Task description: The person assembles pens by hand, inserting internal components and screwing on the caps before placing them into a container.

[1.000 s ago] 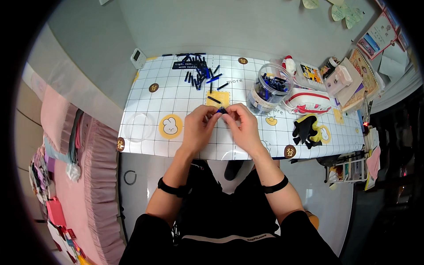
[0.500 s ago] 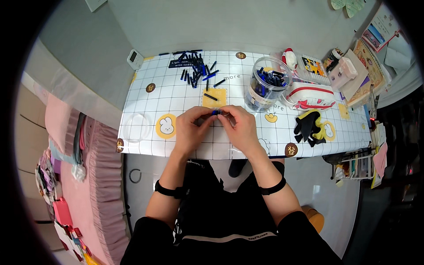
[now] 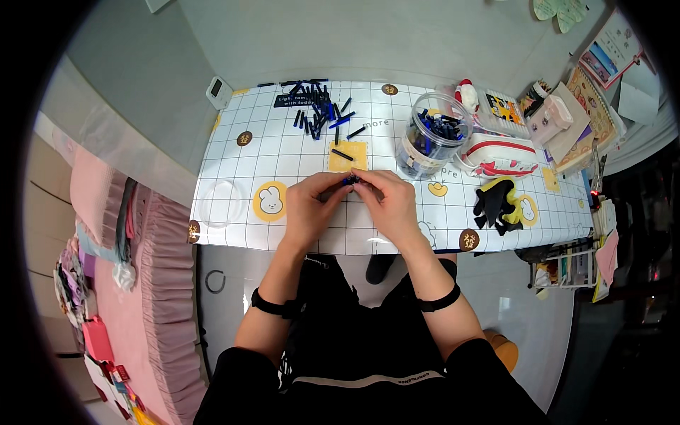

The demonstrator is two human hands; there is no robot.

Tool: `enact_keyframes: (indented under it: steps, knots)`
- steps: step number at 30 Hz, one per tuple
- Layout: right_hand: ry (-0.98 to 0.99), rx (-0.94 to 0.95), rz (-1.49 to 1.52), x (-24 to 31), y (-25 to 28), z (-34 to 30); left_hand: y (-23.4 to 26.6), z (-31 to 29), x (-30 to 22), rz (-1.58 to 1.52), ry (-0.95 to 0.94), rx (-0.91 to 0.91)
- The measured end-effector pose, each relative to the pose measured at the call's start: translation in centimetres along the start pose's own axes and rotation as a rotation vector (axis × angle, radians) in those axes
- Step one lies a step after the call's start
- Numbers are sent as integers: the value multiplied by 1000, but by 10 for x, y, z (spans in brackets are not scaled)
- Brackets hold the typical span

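My left hand (image 3: 312,200) and my right hand (image 3: 387,203) meet over the front middle of the table. Between their fingertips they pinch a dark blue ink cartridge (image 3: 350,180), mostly hidden by the fingers. Just beyond them a single cartridge (image 3: 343,154) lies on a yellow square of the tablecloth. Further back spreads a loose pile of blue and black cartridges (image 3: 322,113). To the right of my hands stands a clear plastic jar (image 3: 419,161), uncovered, with many more of these cartridges inside.
A round clear lid (image 3: 220,203) lies at the table's left. Right of the jar are a white and red pencil case (image 3: 501,156) and a black and yellow cloth item (image 3: 497,202). Notebooks and boxes (image 3: 552,117) crowd the right end. A white timer (image 3: 219,92) sits at the back left.
The whole view has shifted slightly. Both hands stay together at the same spot, with their fingertips moving a little around the cartridge. The pile and jar stay as they were.
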State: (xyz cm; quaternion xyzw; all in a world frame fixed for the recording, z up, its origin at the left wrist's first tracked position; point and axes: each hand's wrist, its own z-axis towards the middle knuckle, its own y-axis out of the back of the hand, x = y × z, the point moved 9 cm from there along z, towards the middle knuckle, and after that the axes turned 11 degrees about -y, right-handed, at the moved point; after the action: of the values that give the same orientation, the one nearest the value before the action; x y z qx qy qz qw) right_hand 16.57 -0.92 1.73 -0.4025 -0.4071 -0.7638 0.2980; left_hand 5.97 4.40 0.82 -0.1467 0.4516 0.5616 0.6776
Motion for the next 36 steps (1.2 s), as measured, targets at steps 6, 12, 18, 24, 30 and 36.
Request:
enact_keyframes:
  steps: [6,12,18,24,30,36]
  knots:
    - [20,15,-23,1,-1,-1,0,1,-8,6,-54,-21]
    - [32,4,-6,3,0,-3,-1,0,-7,6,-51,-27]
    - [34,-16,32,1,2,-3,0,-2,-5,28,-61,-35]
    - [67,-43,50,0,4,-2,-2,0,-9,16,-70,-19]
    - [34,-53,33,-4,3,1,-7,2,-2,13,-91,19]
    - [195,-148,-61,14,3,0,-4,11,-13,137,-162,37]
